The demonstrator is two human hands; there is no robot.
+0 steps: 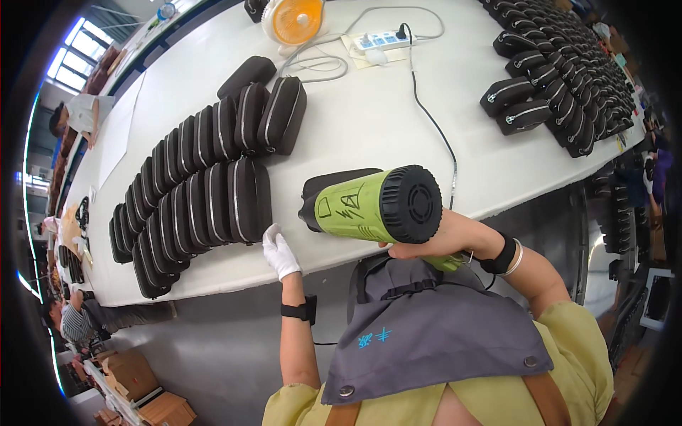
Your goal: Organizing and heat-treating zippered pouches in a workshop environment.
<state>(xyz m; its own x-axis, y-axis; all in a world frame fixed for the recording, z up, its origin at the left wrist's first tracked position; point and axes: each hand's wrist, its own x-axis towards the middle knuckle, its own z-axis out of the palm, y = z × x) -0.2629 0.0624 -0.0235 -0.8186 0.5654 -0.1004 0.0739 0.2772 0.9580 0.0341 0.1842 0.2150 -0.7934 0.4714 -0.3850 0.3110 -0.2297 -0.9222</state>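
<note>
My right hand (451, 234) is wrapped round the handle of a green heat gun (352, 208) with a black vented end cap. The gun's nozzle points left, over the table near its front edge. Partly hidden behind the gun, a black zippered case (334, 179) lies on the table. My left hand (279, 253), in a white glove, is at the table's front edge beside the last black case (249, 201) of a row. Its fingers are loosely extended with nothing visible in them; whether they touch that case I cannot tell.
Two rows of black cases (188, 142) stand on the white table (369, 121) to the left. Many more cases (561, 78) fill the far right. A fan (295, 21) and a power strip (383, 40) with cables are at the back. Other people (78, 117) sit at the left.
</note>
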